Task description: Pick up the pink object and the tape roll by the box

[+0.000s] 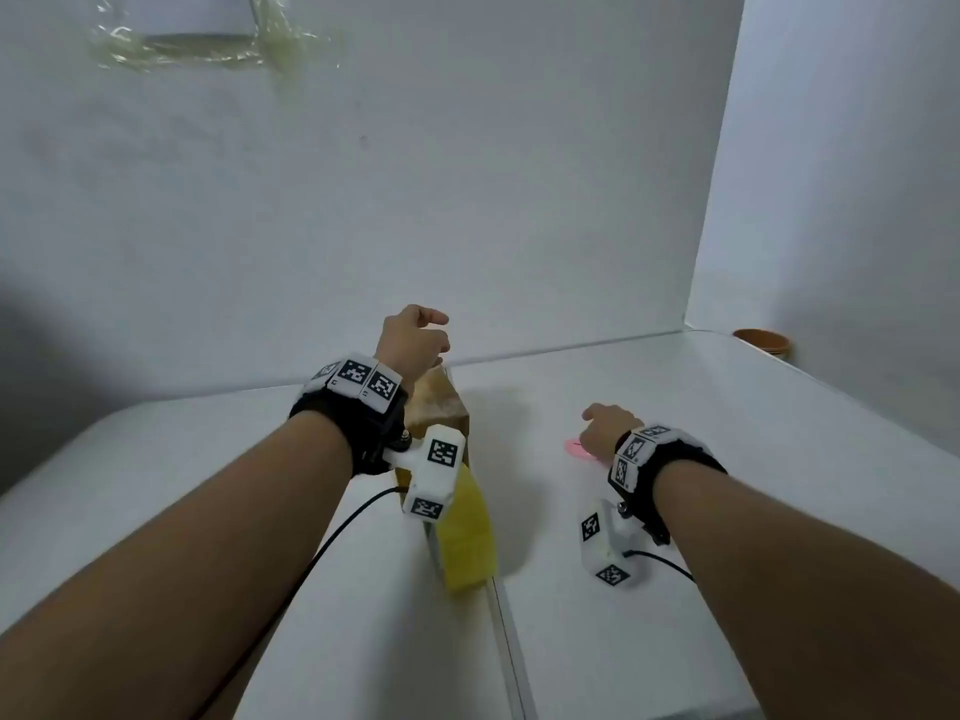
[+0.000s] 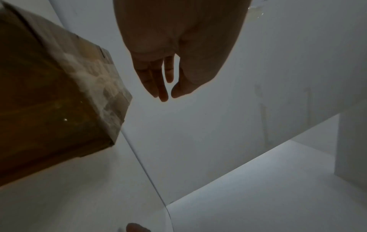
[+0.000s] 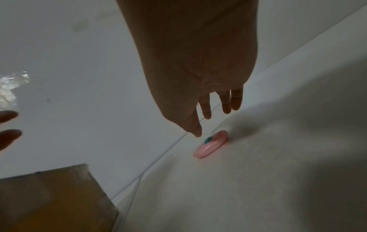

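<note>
A brown cardboard box (image 1: pixel 439 407) stands on the white table, with a yellow side (image 1: pixel 465 537) facing me. My left hand (image 1: pixel 415 337) hovers just above the box's far top end, fingers (image 2: pixel 160 87) relaxed and holding nothing; the box (image 2: pixel 59 97) lies beside it. My right hand (image 1: pixel 605 431) hangs low over a small flat pink object (image 1: pixel 576 449) on the table. In the right wrist view the pink disc (image 3: pixel 211 145) has a teal spot, and the straight fingers (image 3: pixel 205 108) hover just above it without touching. The box corner (image 3: pixel 57 197) shows at lower left.
The white table (image 1: pixel 779 459) is made of two panels with a seam (image 1: pixel 511 646) running toward me. White walls close the back and right. A brown round container (image 1: pixel 762 341) sits at the far right corner. Clear tape and paper (image 1: pixel 208 39) stick to the back wall.
</note>
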Motion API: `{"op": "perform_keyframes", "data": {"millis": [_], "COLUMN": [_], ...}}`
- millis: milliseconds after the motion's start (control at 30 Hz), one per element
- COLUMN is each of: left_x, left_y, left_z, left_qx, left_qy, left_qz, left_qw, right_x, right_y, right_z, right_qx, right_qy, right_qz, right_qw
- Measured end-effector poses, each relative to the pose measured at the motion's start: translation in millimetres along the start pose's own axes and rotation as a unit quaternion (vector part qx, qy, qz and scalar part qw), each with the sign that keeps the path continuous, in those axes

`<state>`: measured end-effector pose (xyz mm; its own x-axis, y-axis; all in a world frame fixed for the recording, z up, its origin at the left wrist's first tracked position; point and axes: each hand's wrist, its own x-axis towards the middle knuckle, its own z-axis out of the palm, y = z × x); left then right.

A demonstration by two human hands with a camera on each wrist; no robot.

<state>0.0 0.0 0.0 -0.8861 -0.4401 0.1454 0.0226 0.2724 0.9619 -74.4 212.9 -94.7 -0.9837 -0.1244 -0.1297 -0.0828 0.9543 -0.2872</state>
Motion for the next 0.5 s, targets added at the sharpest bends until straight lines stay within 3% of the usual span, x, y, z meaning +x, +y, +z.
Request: {"op": "perform_keyframes", "data": {"millis": [133, 500], "left_x": [11.3, 8.1], "left_y": [-5.1, -9.7], "left_z": [-3.4, -1.9], "left_qx": [-0.005, -0.037], "left_qy": [0.006, -0.006], "left_qz": [0.000, 0.021], "left_qw": [1.000, 0.999], "right_x": [6.1, 6.6], "right_y": [1.6, 5.3], "right_z": [2.5, 11.2], "right_qx": [-0.003, 0.031], "right_qy": [-0.053, -0.021], "right_qz": [0.003, 0.045], "right_qw": [0.999, 0.998]}}
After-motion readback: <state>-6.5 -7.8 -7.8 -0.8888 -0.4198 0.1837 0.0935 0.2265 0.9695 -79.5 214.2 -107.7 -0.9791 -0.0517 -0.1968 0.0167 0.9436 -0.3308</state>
